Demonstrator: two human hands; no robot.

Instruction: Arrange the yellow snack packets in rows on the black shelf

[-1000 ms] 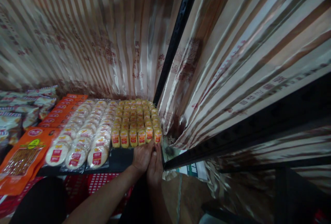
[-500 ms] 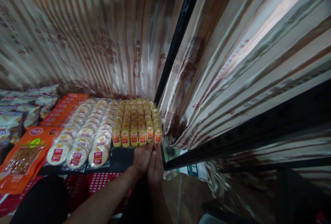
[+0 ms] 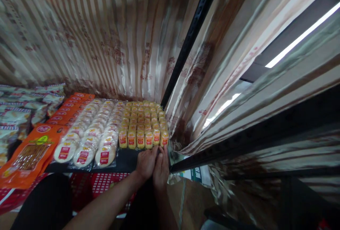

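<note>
My left hand (image 3: pixel 146 163) and my right hand (image 3: pixel 160 168) lie side by side at the front edge of a dark shelf (image 3: pixel 127 162). Their fingertips touch the front row of small yellow snack packs (image 3: pixel 143 123), which stand in several tight rows. The fingers of both hands are stretched forward and pressed against the packs; nothing is gripped. Left of the yellow packs lie rows of round white wrapped cakes (image 3: pixel 90 136) with red labels.
Orange snack bags (image 3: pixel 29 153) and pale bags (image 3: pixel 16 116) fill the shelf's left part. A striped shiny curtain (image 3: pixel 106 38) hangs behind and to the right. A black shelf post (image 3: pixel 191 38) rises at the corner. A red basket (image 3: pixel 106 185) sits below the shelf.
The view has shifted slightly, so everything sits a little further right. Both hands stay against the front row of yellow packs.
</note>
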